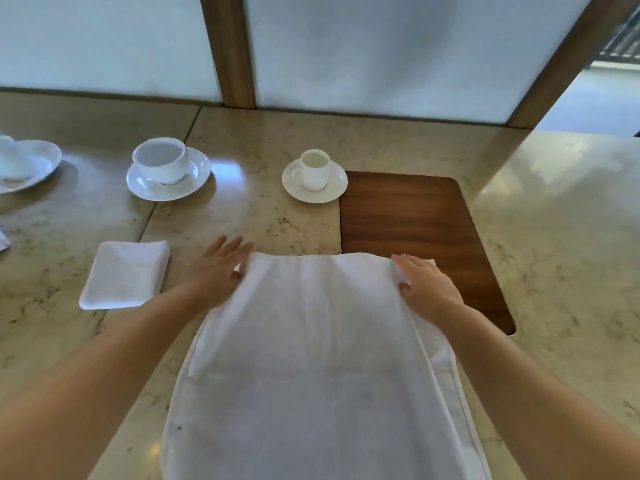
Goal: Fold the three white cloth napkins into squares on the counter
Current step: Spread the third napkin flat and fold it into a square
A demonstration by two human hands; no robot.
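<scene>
A large white napkin (pixel 311 358) lies spread on the marble counter (pixel 554 220) in front of me, doubled over once, with its far edge near the wooden inset. My left hand (pixel 216 271) holds the napkin's far left corner, thumb under the cloth and fingers stretched out. At the far right corner my right hand (pixel 427 284) grips the cloth between thumb and fingers. A second white napkin (pixel 126 273), folded into a small square, rests on the counter to the left.
A large white cup on a saucer (pixel 168 169) and a small cup on a saucer (pixel 314 176) stand beyond the napkins. A dark wooden inset panel (pixel 415 220) lies at right. A white dish (pixel 24 164) sits far left. Frosted panels rise behind.
</scene>
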